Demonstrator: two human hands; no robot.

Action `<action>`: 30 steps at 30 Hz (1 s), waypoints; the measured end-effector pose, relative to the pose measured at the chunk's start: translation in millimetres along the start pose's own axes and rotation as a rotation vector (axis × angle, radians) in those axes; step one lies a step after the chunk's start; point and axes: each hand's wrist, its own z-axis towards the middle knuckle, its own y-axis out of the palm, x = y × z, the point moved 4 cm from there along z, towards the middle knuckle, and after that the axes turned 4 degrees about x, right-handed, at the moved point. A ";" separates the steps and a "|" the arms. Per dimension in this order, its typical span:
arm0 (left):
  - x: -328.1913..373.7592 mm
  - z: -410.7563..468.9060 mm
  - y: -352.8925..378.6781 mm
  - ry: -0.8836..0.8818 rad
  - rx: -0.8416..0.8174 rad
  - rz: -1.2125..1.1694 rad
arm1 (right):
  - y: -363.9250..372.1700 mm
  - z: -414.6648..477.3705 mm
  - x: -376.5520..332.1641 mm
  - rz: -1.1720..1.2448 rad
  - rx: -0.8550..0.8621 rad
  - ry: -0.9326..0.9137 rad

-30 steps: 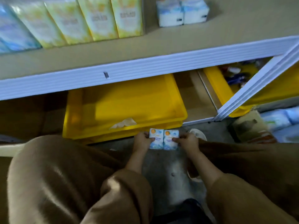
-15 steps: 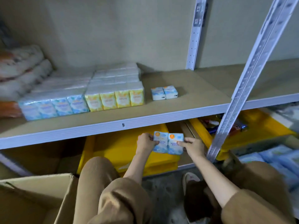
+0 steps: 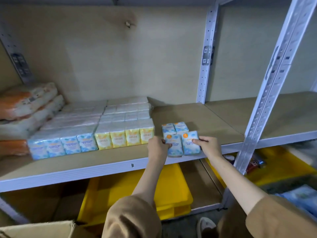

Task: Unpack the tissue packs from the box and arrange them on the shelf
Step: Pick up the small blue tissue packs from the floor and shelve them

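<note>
While clamped between the left hand (image 3: 158,146) and the right hand (image 3: 209,146), hanging side by side at the front edge of the brown board shelf (image 3: 106,160): two small blue-and-white plastic-wrapped tissue packs (image 3: 183,146). Just behind, resting on that shelf, another matching blue pair (image 3: 175,127); to the left, rows of yellow and blue tissue packs (image 3: 92,138). Below, a yellow plastic crate (image 3: 171,194); at lower left, a brown cardboard box (image 3: 39,230).

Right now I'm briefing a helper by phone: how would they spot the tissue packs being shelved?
On the tan middle shelf board, look right of the long rows of yellow packs. At its front edge two small blue tissue packs sit pressed between the left hand and right hand; only these are held.
</note>
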 end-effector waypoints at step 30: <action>2.1 42.9 25.8 0.419 -0.262 0.433 | 32.5 43.9 -20.7 -0.856 -0.459 -0.498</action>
